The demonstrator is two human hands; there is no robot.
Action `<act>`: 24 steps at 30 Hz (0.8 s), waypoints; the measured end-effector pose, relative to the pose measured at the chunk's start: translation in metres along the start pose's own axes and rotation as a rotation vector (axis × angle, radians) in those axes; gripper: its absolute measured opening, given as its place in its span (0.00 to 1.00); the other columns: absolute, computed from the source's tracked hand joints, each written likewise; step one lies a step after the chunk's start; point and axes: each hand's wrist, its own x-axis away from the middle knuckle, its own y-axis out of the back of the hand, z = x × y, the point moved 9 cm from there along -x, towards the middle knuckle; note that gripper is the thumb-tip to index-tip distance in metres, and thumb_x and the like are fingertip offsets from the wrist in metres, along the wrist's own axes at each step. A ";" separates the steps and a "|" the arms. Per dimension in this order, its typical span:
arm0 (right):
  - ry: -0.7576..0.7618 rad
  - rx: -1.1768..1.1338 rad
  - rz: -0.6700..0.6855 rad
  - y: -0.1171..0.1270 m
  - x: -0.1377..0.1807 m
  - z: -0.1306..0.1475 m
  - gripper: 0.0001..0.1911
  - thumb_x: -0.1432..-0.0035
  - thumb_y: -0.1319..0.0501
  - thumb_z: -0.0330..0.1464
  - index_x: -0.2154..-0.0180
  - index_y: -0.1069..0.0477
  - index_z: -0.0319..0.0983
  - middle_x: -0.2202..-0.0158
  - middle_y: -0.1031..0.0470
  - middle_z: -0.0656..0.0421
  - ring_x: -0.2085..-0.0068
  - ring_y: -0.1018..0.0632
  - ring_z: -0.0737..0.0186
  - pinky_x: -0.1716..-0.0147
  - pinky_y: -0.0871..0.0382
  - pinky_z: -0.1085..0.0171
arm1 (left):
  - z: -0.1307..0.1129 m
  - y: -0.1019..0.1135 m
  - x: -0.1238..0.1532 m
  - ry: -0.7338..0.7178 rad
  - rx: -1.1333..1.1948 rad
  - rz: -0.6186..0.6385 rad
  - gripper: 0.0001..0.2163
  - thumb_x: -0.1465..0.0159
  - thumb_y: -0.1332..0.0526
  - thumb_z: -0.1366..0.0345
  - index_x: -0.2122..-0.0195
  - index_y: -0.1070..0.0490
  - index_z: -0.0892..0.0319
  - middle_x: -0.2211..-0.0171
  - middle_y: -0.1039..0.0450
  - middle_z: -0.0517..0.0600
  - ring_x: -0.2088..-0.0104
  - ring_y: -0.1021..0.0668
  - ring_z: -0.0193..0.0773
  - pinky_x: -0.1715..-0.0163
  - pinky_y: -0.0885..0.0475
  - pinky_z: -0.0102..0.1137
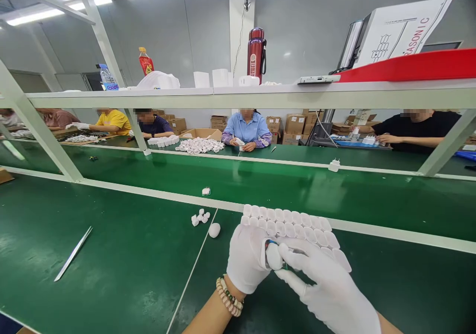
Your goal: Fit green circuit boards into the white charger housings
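Observation:
Both of my hands wear white gloves and meet around a small white rounded plastic part (274,256). Red and blue bits show at its edge, with a sliver of green board beside it. My left hand (247,258) is closed round its left side. From the right, my right hand (323,279) pinches it between thumb and fingers. Just behind my hands stand rows of white plastic housings (293,218), partly covered by my gloves. Left of them lie a white egg-shaped piece (214,230) and several small white blocks (201,218).
White tweezers (73,253) lie on the green bench (122,254) at left. A green conveyor belt (178,168) runs beyond, carrying a small white part (206,191) and a white plug (333,165). Overhead, a shelf (208,97) spans the bench on slanted posts. Other people sit across.

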 end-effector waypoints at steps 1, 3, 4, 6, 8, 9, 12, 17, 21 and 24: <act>0.004 0.024 -0.014 0.001 0.000 0.001 0.11 0.41 0.44 0.23 0.60 0.34 0.45 0.59 0.27 0.61 0.60 0.24 0.63 0.60 0.25 0.64 | -0.002 0.001 0.000 -0.017 -0.016 -0.007 0.02 0.46 0.41 0.65 0.74 0.31 0.54 0.77 0.27 0.51 0.75 0.26 0.45 0.72 0.31 0.41; 0.001 0.045 -0.004 0.000 -0.002 0.002 0.11 0.40 0.45 0.23 0.60 0.34 0.45 0.61 0.27 0.61 0.60 0.24 0.63 0.61 0.26 0.64 | -0.006 0.003 -0.001 -0.047 -0.051 -0.028 0.03 0.46 0.42 0.65 0.74 0.30 0.55 0.77 0.28 0.51 0.76 0.26 0.44 0.72 0.32 0.40; 0.001 0.039 0.012 -0.001 -0.003 0.004 0.11 0.40 0.45 0.23 0.61 0.34 0.45 0.62 0.27 0.61 0.62 0.24 0.63 0.62 0.26 0.65 | -0.008 0.004 -0.001 -0.055 -0.067 -0.040 0.03 0.46 0.43 0.66 0.75 0.31 0.55 0.78 0.29 0.51 0.76 0.27 0.44 0.73 0.32 0.39; 0.010 0.011 0.044 -0.004 -0.005 0.006 0.10 0.39 0.46 0.23 0.62 0.34 0.45 0.64 0.27 0.61 0.63 0.24 0.64 0.63 0.26 0.65 | -0.011 0.007 -0.002 -0.060 -0.095 -0.065 0.04 0.45 0.43 0.67 0.77 0.33 0.56 0.80 0.32 0.51 0.78 0.29 0.43 0.75 0.34 0.38; 0.028 0.020 0.046 -0.005 -0.005 0.007 0.11 0.40 0.47 0.23 0.62 0.34 0.45 0.63 0.27 0.61 0.62 0.24 0.63 0.63 0.25 0.65 | -0.016 0.010 -0.004 -0.078 -0.116 -0.094 0.06 0.45 0.44 0.67 0.79 0.35 0.56 0.82 0.35 0.50 0.80 0.31 0.41 0.77 0.35 0.37; 0.036 0.047 0.037 -0.005 -0.005 0.006 0.11 0.40 0.46 0.23 0.61 0.33 0.45 0.62 0.26 0.61 0.61 0.24 0.63 0.62 0.25 0.65 | -0.019 0.013 -0.006 -0.097 -0.125 -0.112 0.07 0.45 0.45 0.68 0.79 0.36 0.56 0.83 0.36 0.49 0.81 0.31 0.40 0.78 0.36 0.36; 0.041 0.164 0.017 -0.009 -0.001 0.002 0.12 0.39 0.46 0.25 0.57 0.32 0.46 0.58 0.26 0.59 0.59 0.23 0.59 0.60 0.25 0.61 | -0.027 0.018 -0.009 -0.142 -0.146 -0.152 0.07 0.45 0.45 0.69 0.80 0.37 0.56 0.84 0.36 0.48 0.82 0.32 0.38 0.79 0.38 0.34; 0.036 0.272 0.051 -0.017 0.002 0.000 0.14 0.38 0.50 0.25 0.53 0.34 0.44 0.54 0.27 0.55 0.55 0.23 0.55 0.58 0.23 0.55 | -0.023 0.016 -0.013 -0.081 -0.133 -0.107 0.08 0.47 0.44 0.70 0.82 0.40 0.56 0.84 0.36 0.47 0.83 0.34 0.37 0.79 0.41 0.33; 0.084 0.413 0.058 -0.019 0.002 0.003 0.19 0.41 0.47 0.26 0.47 0.36 0.41 0.45 0.31 0.48 0.48 0.26 0.46 0.53 0.25 0.47 | -0.022 0.019 -0.012 -0.088 -0.077 -0.121 0.08 0.44 0.46 0.70 0.80 0.38 0.57 0.83 0.34 0.47 0.82 0.32 0.37 0.78 0.39 0.33; 0.086 0.483 0.067 -0.021 0.003 0.003 0.20 0.43 0.45 0.26 0.48 0.35 0.40 0.42 0.35 0.46 0.45 0.28 0.41 0.52 0.27 0.43 | -0.021 0.017 -0.010 -0.091 -0.064 -0.102 0.08 0.44 0.46 0.70 0.79 0.38 0.57 0.82 0.33 0.47 0.81 0.32 0.37 0.78 0.38 0.32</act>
